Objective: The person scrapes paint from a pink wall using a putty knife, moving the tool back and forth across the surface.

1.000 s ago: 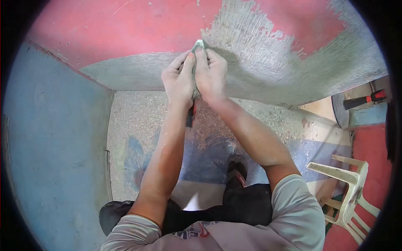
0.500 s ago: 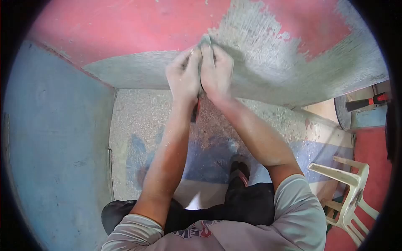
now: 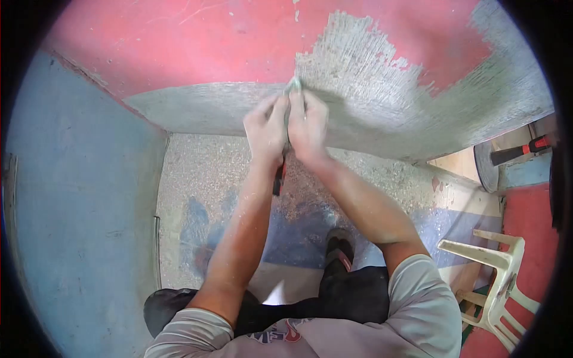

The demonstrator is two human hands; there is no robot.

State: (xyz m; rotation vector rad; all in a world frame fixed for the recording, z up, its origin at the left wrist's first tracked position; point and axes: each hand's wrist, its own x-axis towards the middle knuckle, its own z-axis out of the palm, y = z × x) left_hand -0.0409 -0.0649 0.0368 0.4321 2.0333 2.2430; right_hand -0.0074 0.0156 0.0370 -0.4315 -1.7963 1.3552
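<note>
Both my hands are close together at the wall, wrapped around a scraper (image 3: 279,179). Its red and black handle end sticks out below my wrists, and its pale tip touches the wall above my fingertips. My left hand (image 3: 265,130) closes on it from the left, with dust over the skin. Pressed against the other side, my right hand (image 3: 308,126) has its fingers extended up towards the tip. The pink paint (image 3: 209,42) ends in a ragged edge beside a bare grey patch (image 3: 364,65). My palms hide most of the scraper.
A blue wall panel (image 3: 83,173) stands on the left. Paint chips are scattered over the floor (image 3: 197,158). At the right are a cream plastic chair (image 3: 495,268) and a round tool with a red and black handle (image 3: 525,148). My shoe (image 3: 340,244) is below my hands.
Both hands and the scraper have moved down the wall, towards me. The view has tilted slightly, showing more of the pink paint. My grip looks the same.
</note>
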